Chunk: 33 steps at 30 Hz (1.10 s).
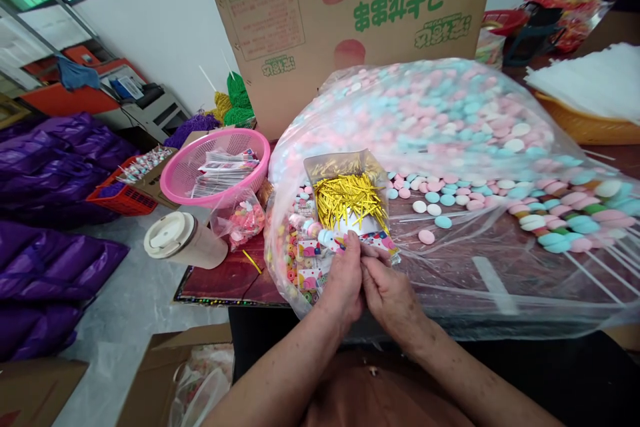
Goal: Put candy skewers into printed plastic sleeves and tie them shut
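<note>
My left hand [344, 275] and my right hand [387, 290] meet at the table's near edge, fingers pinched together on a small printed candy packet [371, 241]. Just beyond them lies a clear bag of gold twist ties [349, 197]. It rests on a huge clear plastic bag [450, 120] full of pink, blue and white round candies. Loose lollipops on white sticks [565, 220] lie to the right. More small filled packets [305, 260] are heaped at the left of my hands.
A pink basket [220, 163] of packets, a lidded cup [183, 240] on its side and a small candy bag [240, 220] sit to the left. A big Macaron carton [350, 7] stands behind. Purple bags [55, 173] cover the floor at left; an orange basket [590, 120] is at right.
</note>
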Each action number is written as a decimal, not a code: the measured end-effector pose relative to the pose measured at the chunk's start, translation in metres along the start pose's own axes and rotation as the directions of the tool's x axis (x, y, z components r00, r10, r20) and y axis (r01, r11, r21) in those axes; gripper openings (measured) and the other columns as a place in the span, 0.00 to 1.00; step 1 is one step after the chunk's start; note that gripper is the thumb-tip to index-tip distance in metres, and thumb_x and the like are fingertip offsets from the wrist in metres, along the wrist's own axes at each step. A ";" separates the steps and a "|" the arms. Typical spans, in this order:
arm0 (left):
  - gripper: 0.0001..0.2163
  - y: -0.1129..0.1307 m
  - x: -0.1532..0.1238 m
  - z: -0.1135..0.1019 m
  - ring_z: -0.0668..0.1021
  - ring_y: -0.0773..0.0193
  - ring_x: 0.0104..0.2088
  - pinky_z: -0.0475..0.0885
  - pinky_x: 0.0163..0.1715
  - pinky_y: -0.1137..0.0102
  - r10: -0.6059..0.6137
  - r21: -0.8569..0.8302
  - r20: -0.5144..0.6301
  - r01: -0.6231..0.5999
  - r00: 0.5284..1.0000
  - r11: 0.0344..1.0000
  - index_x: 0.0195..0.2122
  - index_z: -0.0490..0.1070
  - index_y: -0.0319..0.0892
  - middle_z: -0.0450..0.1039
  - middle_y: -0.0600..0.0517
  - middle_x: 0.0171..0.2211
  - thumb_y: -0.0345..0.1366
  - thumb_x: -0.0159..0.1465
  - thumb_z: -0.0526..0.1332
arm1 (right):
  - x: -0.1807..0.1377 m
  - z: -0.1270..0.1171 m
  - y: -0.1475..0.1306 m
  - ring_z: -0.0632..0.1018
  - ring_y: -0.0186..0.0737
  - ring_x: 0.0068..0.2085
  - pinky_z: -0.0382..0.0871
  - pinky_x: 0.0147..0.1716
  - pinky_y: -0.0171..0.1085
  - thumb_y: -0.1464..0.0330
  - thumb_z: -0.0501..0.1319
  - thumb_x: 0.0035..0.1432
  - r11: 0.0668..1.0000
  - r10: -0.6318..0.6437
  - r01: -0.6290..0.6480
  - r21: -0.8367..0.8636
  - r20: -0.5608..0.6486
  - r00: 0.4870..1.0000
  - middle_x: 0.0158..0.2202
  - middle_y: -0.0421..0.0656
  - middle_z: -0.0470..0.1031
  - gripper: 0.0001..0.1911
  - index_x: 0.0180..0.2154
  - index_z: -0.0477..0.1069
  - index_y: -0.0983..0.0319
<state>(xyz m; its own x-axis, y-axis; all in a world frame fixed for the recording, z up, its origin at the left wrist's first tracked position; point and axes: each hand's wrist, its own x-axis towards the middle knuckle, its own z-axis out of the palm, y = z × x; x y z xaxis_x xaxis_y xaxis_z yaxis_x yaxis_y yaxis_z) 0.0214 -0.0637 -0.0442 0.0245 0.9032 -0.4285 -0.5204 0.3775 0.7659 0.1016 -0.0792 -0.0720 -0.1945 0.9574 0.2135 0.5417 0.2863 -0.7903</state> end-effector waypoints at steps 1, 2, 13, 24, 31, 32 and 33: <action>0.19 0.000 -0.007 -0.003 0.75 0.63 0.29 0.69 0.33 0.71 0.031 0.122 0.044 -0.036 0.999 0.992 0.23 0.71 0.40 0.73 0.49 0.23 0.50 0.60 0.54 | 0.002 -0.003 0.001 0.75 0.40 0.28 0.66 0.27 0.35 0.65 0.46 0.61 0.996 0.027 -0.028 0.080 0.004 1.000 0.29 0.46 0.76 0.16 0.33 0.70 0.62; 0.16 0.003 -0.016 -0.006 0.75 0.63 0.30 0.69 0.33 0.71 0.044 0.255 0.110 -0.071 0.993 0.964 0.29 0.73 0.40 0.74 0.49 0.26 0.48 0.60 0.56 | 0.003 -0.006 0.002 0.74 0.38 0.28 0.66 0.26 0.34 0.64 0.46 0.62 0.986 0.053 -0.054 0.160 0.010 0.999 0.27 0.44 0.75 0.16 0.31 0.68 0.61; 0.19 0.102 -0.001 -0.046 0.72 0.48 0.45 0.53 0.53 0.56 0.359 0.813 0.546 -0.582 0.757 -0.010 0.39 0.74 0.48 0.75 0.47 0.35 0.39 0.45 0.71 | 0.019 -0.079 -0.003 0.65 0.33 0.20 0.58 0.22 0.33 0.58 0.46 0.62 0.972 0.008 -0.069 0.223 0.267 0.964 0.15 0.37 0.64 0.22 0.18 0.59 0.60; 0.02 0.028 -0.014 -0.035 0.67 0.66 0.23 0.58 0.25 0.76 0.156 0.561 0.267 -0.285 0.951 0.777 0.29 0.75 0.44 0.70 0.54 0.21 0.34 0.56 0.63 | 0.033 -0.086 0.007 0.63 0.32 0.21 0.55 0.19 0.31 0.58 0.51 0.59 0.976 0.044 -0.088 0.200 0.212 0.976 0.22 0.37 0.65 0.14 0.36 0.68 0.61; 0.07 0.025 -0.018 -0.032 0.65 0.69 0.19 0.60 0.19 0.78 -0.021 0.557 0.306 -0.160 0.952 0.815 0.27 0.72 0.42 0.66 0.55 0.20 0.38 0.58 0.61 | 0.009 -0.041 0.005 0.64 0.32 0.22 0.59 0.22 0.31 0.64 0.50 0.61 0.971 0.004 -0.040 0.236 0.152 0.988 0.19 0.37 0.63 0.14 0.25 0.64 0.61; 0.08 0.028 -0.019 -0.032 0.65 0.70 0.19 0.61 0.18 0.78 -0.084 0.579 0.324 -0.127 0.942 0.805 0.27 0.72 0.41 0.66 0.54 0.20 0.40 0.58 0.61 | 0.007 -0.037 0.003 0.65 0.32 0.22 0.59 0.23 0.32 0.66 0.48 0.62 0.988 -0.055 0.038 0.150 0.114 0.992 0.20 0.38 0.64 0.15 0.24 0.64 0.61; 0.08 0.032 -0.019 -0.031 0.65 0.70 0.19 0.61 0.17 0.79 -0.154 0.600 0.336 -0.086 0.929 0.795 0.28 0.71 0.41 0.66 0.55 0.20 0.41 0.57 0.61 | 0.005 -0.035 0.003 0.66 0.33 0.23 0.59 0.24 0.33 0.68 0.48 0.62 0.991 -0.130 0.127 0.041 0.080 0.988 0.20 0.39 0.66 0.15 0.24 0.64 0.62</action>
<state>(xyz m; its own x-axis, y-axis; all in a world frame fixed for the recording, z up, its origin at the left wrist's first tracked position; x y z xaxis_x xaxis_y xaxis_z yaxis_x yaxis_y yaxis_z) -0.0224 -0.0755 -0.0268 0.3901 0.8497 -0.3548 0.0966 0.3454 0.9335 0.1309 -0.0719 -0.0527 -0.3281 0.9060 0.2675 0.4785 0.4036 -0.7799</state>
